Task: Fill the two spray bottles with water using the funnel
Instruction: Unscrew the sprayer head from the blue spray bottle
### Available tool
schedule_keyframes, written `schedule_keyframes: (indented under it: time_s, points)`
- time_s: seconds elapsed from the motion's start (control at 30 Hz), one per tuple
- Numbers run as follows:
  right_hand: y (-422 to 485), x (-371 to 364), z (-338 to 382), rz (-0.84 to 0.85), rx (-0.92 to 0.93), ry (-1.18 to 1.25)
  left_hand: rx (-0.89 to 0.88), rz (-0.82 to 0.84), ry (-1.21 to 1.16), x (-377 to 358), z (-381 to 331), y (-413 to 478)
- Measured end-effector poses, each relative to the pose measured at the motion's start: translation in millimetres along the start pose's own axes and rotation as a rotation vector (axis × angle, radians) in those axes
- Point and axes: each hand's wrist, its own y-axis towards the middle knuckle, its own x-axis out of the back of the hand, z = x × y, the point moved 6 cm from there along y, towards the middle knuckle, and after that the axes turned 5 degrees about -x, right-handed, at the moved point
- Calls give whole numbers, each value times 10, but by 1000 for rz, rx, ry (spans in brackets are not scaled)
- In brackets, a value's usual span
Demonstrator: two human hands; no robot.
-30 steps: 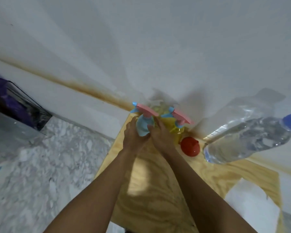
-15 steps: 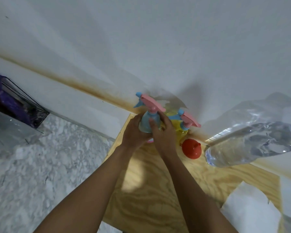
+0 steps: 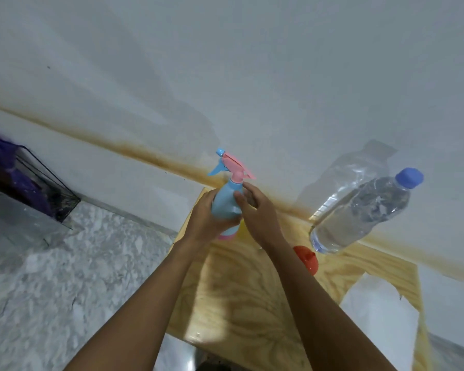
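A blue spray bottle [image 3: 225, 202] with a pink trigger head is held above the wooden table [image 3: 252, 303]. My left hand [image 3: 202, 219] grips its body from the left. My right hand [image 3: 259, 212] holds its shoulder just below the pink collar, thumb in front and fingers behind. Only a sliver of the yellow spray bottle [image 3: 242, 228] shows behind my right hand. The red funnel [image 3: 307, 259] lies on the table to the right of my right wrist. A clear water bottle [image 3: 359, 214] with a blue cap stands at the back right.
A white sheet [image 3: 378, 314] lies on the table's right side. A dark wire basket [image 3: 38, 183] with purple contents stands at the left on the marble floor [image 3: 65, 263]. A white wall rises directly behind the table.
Both hands have lifted the blue spray bottle up from beside the yellow one. The yellow bottle's trigger head is now out of sight behind my right hand.
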Motion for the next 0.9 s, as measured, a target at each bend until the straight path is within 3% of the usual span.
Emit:
schedule_keyframes:
  time_s: [0.1,0.2,0.3,0.5,0.73,0.9]
  points:
    - [-77,60,-7,54,22,6,15,9,-34,-41,-5,-66]
    - [-106,150,-206,-9,-30,-63,65,-2,-55,-60,60,-111]
    - [-107,263,-673,-50,-126,-364,111,-37,-46,-6,181,-168]
    - [2,314,-1306,119,-257,-788,144,-45,-47,22,416,-279]
    - [126,264,-1533,183,-375,-821,146,-66,-68,50,547,-272]
    - [138,226,-1525,108,-388,-860,147,-81,-83,39,561,-257]
